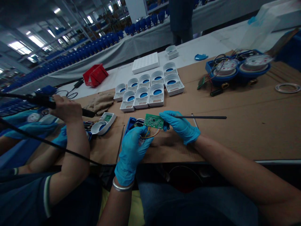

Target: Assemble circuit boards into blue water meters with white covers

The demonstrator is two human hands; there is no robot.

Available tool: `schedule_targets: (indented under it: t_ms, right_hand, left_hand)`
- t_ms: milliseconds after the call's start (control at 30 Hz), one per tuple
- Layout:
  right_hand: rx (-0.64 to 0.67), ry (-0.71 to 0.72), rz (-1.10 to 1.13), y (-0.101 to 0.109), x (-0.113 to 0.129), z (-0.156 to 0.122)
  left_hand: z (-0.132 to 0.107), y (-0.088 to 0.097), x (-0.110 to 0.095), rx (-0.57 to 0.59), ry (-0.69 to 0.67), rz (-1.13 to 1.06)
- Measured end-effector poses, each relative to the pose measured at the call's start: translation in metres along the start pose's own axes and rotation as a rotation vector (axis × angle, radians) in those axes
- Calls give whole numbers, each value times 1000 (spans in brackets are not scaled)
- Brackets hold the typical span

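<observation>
Behind the circuit board [154, 121] sit white housings [149, 91]; co-worker's hand [67, 110] leftward.

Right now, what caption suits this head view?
Gloved left hand and right hand hold a green circuit board over cardboard.

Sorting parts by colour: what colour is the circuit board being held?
Green circuit board, seen in the head view.

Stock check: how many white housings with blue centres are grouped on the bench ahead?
9: front row of three, back row of five, one apart behind. None seem hidden.
</observation>
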State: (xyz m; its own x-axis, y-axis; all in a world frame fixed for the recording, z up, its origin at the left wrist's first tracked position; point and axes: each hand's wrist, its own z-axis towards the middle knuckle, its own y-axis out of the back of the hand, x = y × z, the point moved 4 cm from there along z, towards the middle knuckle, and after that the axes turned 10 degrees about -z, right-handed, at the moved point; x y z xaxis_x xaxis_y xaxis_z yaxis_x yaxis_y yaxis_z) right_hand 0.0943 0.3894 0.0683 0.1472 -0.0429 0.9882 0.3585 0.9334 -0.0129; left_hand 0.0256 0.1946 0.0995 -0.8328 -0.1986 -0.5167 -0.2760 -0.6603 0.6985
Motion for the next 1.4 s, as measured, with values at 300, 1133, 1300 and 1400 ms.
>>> schedule_targets:
  t_ms: [300, 1133, 1300, 1400]
  right_hand:
    - [0, 32, 33, 0, 4, -2]
    - [-26, 113, -45, 2, 16, -15]
    - [-7, 243, -178, 4, 25, -18]
    - [-1, 302, -259, 5, 28, -18]
  left_hand:
    - [2, 0, -2, -3, 6, -15]
    - [30, -7, -28, -230, 281, -19]
    - [31, -5, -31, -236, 343, -89]
    - [32, -5, -30, -249, 380, -130]
